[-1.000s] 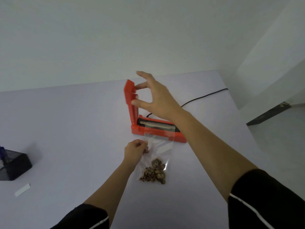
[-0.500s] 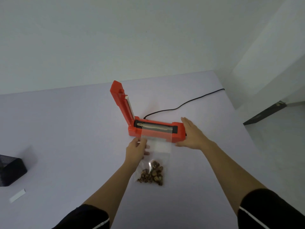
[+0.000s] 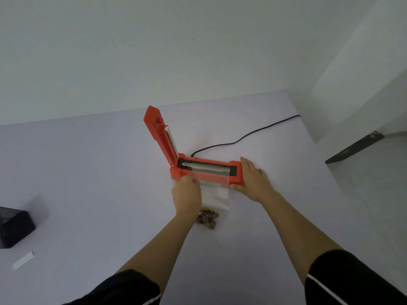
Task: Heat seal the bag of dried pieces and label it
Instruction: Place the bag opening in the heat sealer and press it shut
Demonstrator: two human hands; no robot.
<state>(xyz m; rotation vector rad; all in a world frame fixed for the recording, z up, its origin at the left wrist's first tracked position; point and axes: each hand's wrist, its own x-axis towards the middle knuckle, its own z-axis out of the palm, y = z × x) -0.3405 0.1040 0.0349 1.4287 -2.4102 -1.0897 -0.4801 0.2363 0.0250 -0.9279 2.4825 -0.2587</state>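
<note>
Pale lavender-grey table across the middle of the frame, plain and unpatterned. Bright orange-red heat sealer at centre, with a black recess and a silvery strip along its base, and a cream strip down the raised lid. Black cord curving toward the upper right. Clear bag below the sealer, mottled brown and tan dried pieces at its lower end. Black mesh box at the left edge; white label strip at lower left. Black sleeves with thin white piping along the bottom edge. Off-white wall above, plain.
</note>
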